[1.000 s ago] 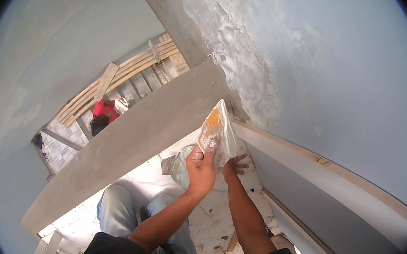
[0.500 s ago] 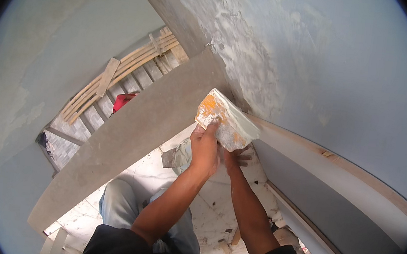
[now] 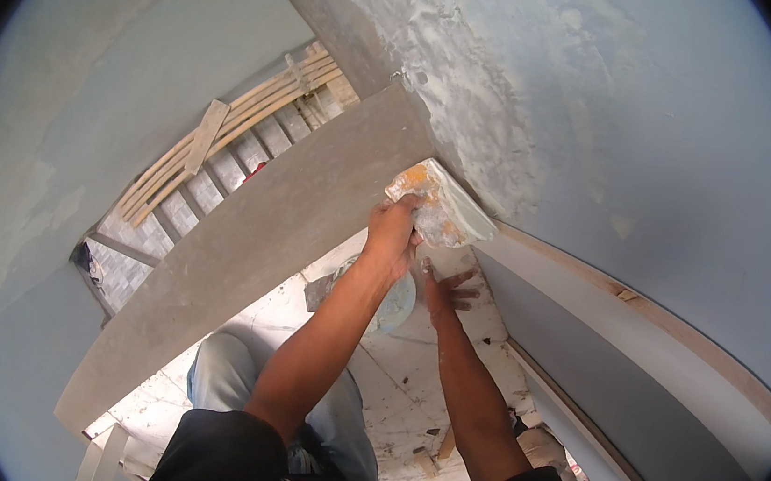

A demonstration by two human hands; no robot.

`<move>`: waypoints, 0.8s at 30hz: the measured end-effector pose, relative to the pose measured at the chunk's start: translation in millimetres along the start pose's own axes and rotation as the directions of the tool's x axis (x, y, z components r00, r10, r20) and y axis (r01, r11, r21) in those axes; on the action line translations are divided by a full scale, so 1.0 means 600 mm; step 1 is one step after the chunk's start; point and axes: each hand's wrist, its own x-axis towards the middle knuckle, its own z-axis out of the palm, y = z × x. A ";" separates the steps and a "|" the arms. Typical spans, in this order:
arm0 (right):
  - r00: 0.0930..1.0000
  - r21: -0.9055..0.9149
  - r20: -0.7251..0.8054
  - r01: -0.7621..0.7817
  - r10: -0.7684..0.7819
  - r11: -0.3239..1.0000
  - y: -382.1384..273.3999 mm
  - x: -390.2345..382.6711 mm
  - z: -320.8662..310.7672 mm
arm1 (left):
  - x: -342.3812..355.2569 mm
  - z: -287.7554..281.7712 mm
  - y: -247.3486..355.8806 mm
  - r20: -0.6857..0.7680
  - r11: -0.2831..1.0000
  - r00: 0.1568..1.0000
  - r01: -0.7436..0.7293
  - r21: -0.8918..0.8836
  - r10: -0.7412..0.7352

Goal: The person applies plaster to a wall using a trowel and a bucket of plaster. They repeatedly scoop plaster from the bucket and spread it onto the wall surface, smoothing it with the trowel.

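A wide, flat putty spreader (image 3: 445,211), orange and smeared with white putty, is gripped by my left hand (image 3: 392,237). Its white-coated long edge lies close to the foot of the plastered wall, beside the grey ledge; whether it touches cannot be told. Just below the spreader, my right hand (image 3: 448,294) is apart from it with fingers spread and nothing in them. A pale round tub (image 3: 395,307) stands on the floor under my hands, partly hidden by my left forearm. At its left is a grey flat piece (image 3: 316,292).
Rough wet-looking plaster covers part of the blue-grey wall (image 3: 660,129). A grey ledge (image 3: 256,218) runs diagonally to my left, with wooden slats (image 3: 238,126) and steps beyond. Debris lies on the white floor (image 3: 389,386). A pale wood-edged band (image 3: 642,305) runs along the right.
The spreader and my left hand have moved up toward the wall. My right hand has come away from beneath the spreader, showing spread fingers. More of the tub shows; the red thing beyond the ledge shows less.
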 end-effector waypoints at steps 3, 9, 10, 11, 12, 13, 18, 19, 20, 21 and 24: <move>1.000 0.028 0.019 0.003 -0.004 1.000 -0.003 -0.004 -0.002 | 0.021 0.005 0.005 0.013 0.997 0.999 -0.051 0.051 0.051; 0.999 0.052 0.030 0.009 -0.010 0.999 0.006 0.001 -0.003 | 0.015 0.048 0.000 -0.130 0.985 0.980 -0.134 0.112 0.149; 0.999 0.051 0.031 0.010 -0.011 0.999 0.005 0.000 -0.003 | 0.016 0.048 0.001 -0.135 0.981 0.979 -0.134 0.137 0.152; 0.999 0.050 0.032 0.010 -0.012 0.999 0.003 -0.002 -0.002 | 0.020 0.047 0.005 -0.122 0.976 0.981 -0.132 0.171 0.154; 1.000 0.041 0.020 0.011 -0.012 0.999 0.005 0.000 -0.002 | 0.026 0.048 0.012 -0.106 0.971 0.983 -0.128 0.203 0.151; 1.000 0.033 0.008 0.012 -0.012 0.999 0.005 0.002 0.000 | 0.033 0.052 0.018 -0.090 0.964 0.985 -0.124 0.235 0.148; 1.000 0.006 0.007 0.030 -0.030 1.000 0.004 0.000 0.003 | 0.042 0.108 0.059 0.000 0.955 0.995 -0.100 0.279 0.104; 0.999 -0.004 -0.007 0.039 -0.039 0.999 0.006 0.004 0.005 | 0.041 0.119 0.064 0.020 0.951 0.995 -0.099 0.293 0.097; 0.999 -0.015 -0.020 0.049 -0.049 0.999 0.008 0.007 0.007 | 0.039 0.129 0.068 0.016 0.948 0.996 -0.091 0.304 0.090; 0.999 -0.016 -0.011 0.044 -0.044 0.999 0.008 0.005 0.007 | 0.037 0.137 0.072 0.008 0.945 0.997 -0.081 0.316 0.082; 0.999 -0.011 0.017 0.040 -0.040 0.999 0.007 -0.003 0.002 | 0.016 0.152 0.093 0.058 0.944 0.995 -0.093 0.316 0.079</move>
